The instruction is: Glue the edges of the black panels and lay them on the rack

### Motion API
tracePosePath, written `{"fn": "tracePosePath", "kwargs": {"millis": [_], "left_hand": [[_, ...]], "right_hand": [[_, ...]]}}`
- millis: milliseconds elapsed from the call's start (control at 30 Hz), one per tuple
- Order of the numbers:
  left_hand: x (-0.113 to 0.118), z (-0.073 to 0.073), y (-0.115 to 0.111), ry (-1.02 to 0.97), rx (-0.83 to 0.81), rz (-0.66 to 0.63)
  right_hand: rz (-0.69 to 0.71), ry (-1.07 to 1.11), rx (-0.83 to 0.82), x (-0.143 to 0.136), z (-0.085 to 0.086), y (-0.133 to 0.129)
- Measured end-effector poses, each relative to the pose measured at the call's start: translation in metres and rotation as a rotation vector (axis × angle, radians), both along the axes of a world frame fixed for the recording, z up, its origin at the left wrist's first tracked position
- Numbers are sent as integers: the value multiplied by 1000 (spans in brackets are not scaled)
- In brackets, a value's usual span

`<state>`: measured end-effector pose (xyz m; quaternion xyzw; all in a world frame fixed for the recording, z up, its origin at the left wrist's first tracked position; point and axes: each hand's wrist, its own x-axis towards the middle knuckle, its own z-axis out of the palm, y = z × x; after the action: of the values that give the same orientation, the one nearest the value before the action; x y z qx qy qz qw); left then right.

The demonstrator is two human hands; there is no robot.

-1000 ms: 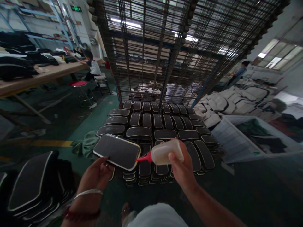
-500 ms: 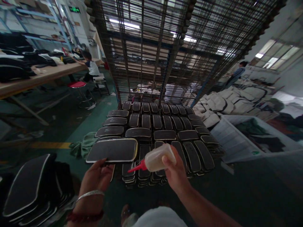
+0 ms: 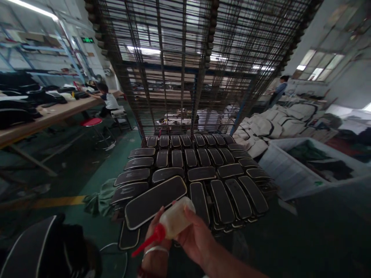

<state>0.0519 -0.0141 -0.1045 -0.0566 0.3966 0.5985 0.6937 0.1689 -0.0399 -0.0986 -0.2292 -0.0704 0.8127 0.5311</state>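
Note:
My right hand (image 3: 193,235) is wrapped round a translucent bottle (image 3: 177,217) with a red nozzle that points down to the left. Behind the bottle, my left hand (image 3: 156,231) is at the near edge of a black rounded panel (image 3: 156,200) with a pale rim; most of its fingers are hidden. The panel is tilted, its right end higher, over rows of similar black panels (image 3: 227,200) stacked in front of me. A bracelet circles my left wrist.
A tall wire rack (image 3: 185,77) rises behind the stacks. At right stands a white bin (image 3: 278,170) beside piled pale bundles (image 3: 272,123). At left are a long table (image 3: 52,116), a red stool (image 3: 92,122) and a seated person (image 3: 108,98). Another person (image 3: 278,92) stands far right.
The held panel has turned from nearly level to slanting and moved right. My left hand has moved right, behind the bottle. The bottle in my right hand has come lower and left. The view has shifted.

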Motion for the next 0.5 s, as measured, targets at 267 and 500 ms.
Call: {"fn": "tracePosePath", "kwargs": {"millis": [267,500], "left_hand": [[-2,-1,4,31,-38,-21],[3,-14,-13,20,161,66]], "right_hand": [[22,-79,-15,2,3,11],[70,-88,33,0,11,16]]}}
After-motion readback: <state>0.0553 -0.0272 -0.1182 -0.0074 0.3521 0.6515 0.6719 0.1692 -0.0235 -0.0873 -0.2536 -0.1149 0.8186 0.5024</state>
